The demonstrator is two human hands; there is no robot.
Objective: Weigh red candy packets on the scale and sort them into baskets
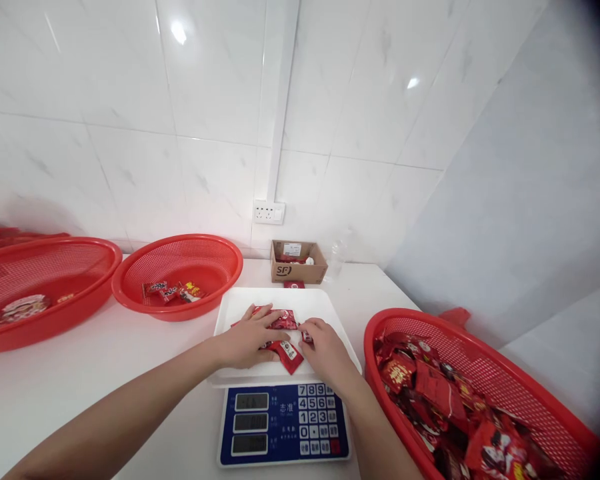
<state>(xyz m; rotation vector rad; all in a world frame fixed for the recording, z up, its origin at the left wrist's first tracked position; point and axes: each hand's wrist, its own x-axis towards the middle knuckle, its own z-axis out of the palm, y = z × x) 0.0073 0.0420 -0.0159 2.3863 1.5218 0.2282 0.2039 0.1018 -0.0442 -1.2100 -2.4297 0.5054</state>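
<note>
Several small red snack packets point(291, 356) with white labels and printing lie on the white tray point(333, 308) of a weighing scale. My left hand point(249, 341) rests over the packets from the left, its fingers stretched out and apart, partly covering them. On the right side of the pile my right hand point(325, 348) has its fingers curled in, closed on the edge of a small red packet point(307, 337). In front of the tray is the scale's blue panel point(285, 427) with number keys and three displays, whose digits are too faint to read.
A red basket point(373, 333) full of red packets stands at the right. Two red baskets point(177, 312) point(95, 319) with a few packets stand at the left. Behind the scale are a small cardboard box point(305, 272), a clear plastic bottle point(337, 257) and a wall socket point(269, 213).
</note>
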